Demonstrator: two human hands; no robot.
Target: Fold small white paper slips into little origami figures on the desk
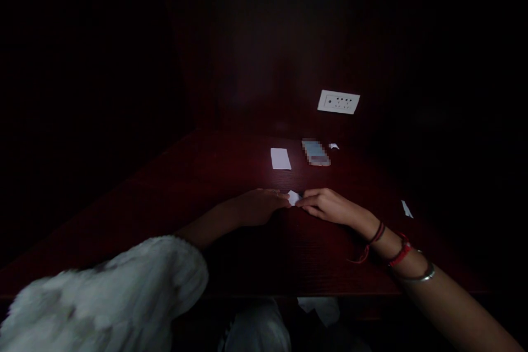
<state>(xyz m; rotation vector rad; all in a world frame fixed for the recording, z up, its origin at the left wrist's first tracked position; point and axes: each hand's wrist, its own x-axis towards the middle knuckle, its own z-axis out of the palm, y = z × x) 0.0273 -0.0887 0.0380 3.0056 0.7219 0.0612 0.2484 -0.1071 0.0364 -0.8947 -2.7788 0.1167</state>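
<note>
A small white piece of paper (293, 198), seemingly folded, lies on the dark red table between my two hands. My left hand (263, 204) comes in from the left, its fingers closed on the paper's left edge. From the right, my right hand (324, 203) pinches the paper's right side between thumb and fingers. Beyond them a white rectangular sheet (281, 159) rests flat. To its right is a phone-like object (315, 153), blurred by pixels.
A white paper scrap (334, 146) lies past the phone-like object, and a narrow strip (407, 209) lies at the right. The wall behind carries a white power socket (339, 102). The table's front edge (355, 293) runs near my body.
</note>
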